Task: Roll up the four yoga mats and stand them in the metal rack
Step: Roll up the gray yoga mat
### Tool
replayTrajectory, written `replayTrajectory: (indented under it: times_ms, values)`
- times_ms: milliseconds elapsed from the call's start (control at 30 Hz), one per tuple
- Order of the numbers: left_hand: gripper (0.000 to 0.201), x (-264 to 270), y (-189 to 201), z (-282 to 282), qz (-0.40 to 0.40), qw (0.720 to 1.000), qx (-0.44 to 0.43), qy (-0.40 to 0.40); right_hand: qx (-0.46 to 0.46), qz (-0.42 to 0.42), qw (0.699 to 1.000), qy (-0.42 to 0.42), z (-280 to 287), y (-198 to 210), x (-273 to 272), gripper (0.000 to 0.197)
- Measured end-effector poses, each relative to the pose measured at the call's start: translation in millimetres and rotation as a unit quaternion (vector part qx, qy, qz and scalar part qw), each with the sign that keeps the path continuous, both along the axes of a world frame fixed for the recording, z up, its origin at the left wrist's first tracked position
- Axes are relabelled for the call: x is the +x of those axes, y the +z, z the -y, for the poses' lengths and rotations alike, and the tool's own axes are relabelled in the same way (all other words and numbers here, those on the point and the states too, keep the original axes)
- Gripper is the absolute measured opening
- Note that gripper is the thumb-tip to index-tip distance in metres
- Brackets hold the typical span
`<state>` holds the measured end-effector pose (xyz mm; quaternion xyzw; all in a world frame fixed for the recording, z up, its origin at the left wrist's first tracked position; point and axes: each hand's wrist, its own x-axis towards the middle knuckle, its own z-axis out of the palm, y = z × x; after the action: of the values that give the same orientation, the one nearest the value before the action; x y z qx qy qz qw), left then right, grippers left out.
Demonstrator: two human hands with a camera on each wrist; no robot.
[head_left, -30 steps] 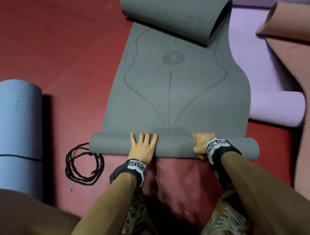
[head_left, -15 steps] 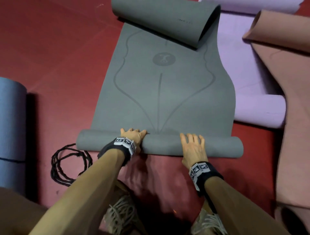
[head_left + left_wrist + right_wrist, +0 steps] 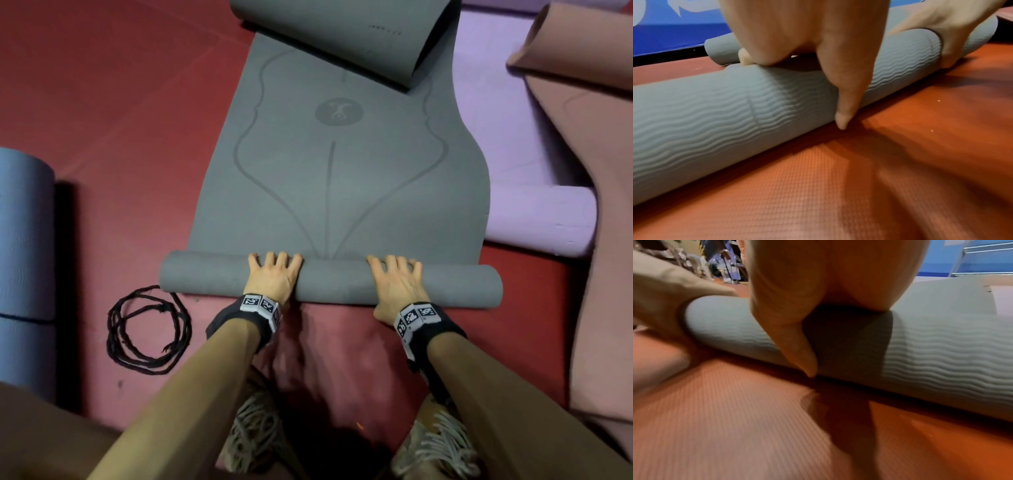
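Observation:
A grey yoga mat (image 3: 329, 178) lies flat on the red floor, its near end wound into a thin roll (image 3: 332, 287). My left hand (image 3: 274, 277) and right hand (image 3: 397, 281) both press on top of the roll, fingers spread and straight. In the left wrist view the left thumb (image 3: 846, 100) points down the near side of the ribbed roll (image 3: 715, 121). The right wrist view shows the right thumb (image 3: 797, 345) against the roll (image 3: 941, 353) the same way. The mat's far end (image 3: 342, 34) curls up on itself.
A rolled blue mat (image 3: 24, 240) lies at the left, with a coil of black cord (image 3: 147, 329) beside it. A half-rolled lilac mat (image 3: 537, 222) and a pink mat (image 3: 599, 240) lie at the right. A metal frame (image 3: 982, 249) stands far behind. My shoes (image 3: 257, 438) are below.
The hands took turns shifting their hold on the roll, one curled while the other lay flat. Now both lie flat on it, and the roll is slightly thicker.

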<state>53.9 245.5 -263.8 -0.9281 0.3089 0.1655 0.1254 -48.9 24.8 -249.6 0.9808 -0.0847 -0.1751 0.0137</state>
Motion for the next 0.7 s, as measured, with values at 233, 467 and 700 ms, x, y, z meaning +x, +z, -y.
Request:
replayTrajectory:
  times_ms: [233,467,700]
  values:
    - [0.072,34,9,14,-0.089,0.996,0.019,0.019,-0.036,0.100,0.994,-0.036,-5,-19,-9,0.106]
    - [0.090,12,-8,2,0.063,0.998,-0.004,-0.022,-0.016,0.028,0.999,-0.041,6,-7,23,0.074]
    - [0.079,24,8,13,-0.009,1.000,-0.002,0.009,0.006,-0.043,0.999,-0.025,17,6,41,0.063]
